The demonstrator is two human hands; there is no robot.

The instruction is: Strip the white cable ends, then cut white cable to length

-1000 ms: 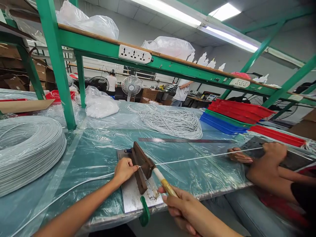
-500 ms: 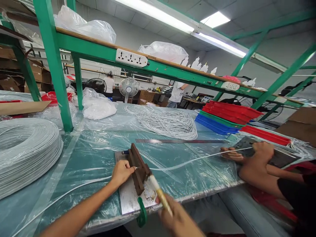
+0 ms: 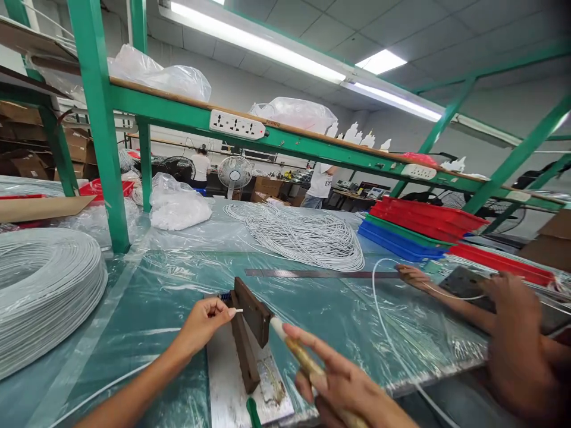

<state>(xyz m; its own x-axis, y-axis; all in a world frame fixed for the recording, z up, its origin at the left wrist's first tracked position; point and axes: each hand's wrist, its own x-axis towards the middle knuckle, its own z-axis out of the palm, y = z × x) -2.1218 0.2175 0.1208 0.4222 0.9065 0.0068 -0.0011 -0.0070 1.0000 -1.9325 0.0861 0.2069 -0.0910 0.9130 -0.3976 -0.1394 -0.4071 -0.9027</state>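
My left hand [image 3: 207,321] pinches a white cable [image 3: 113,380] between thumb and fingers. The cable's short end pokes out past the fingertips, just over the lower jaw of a brown metal lever cutter [image 3: 247,362]. My right hand [image 3: 336,377] is wrapped round the cutter's handle [image 3: 303,356], which is pale with yellowish tape, the index finger stretched along it. The upper jaw stands raised, with a gap to the lower one. The cutter sits on a metal base plate [image 3: 279,389], with a green clamp grip [image 3: 253,411] at its near side.
A steel ruler [image 3: 307,274] and coiled white cables [image 3: 307,238] lie behind the cutter. A big cable roll [image 3: 57,297] is at left. At right, a co-worker's hands [image 3: 413,276] hold another white cable [image 3: 383,324] near stacked trays [image 3: 414,229].
The cutter's jaws have parted as my right hand lifted the handle. The cable on the right is apart from the cutter and now hangs in a loop from the co-worker's hand.
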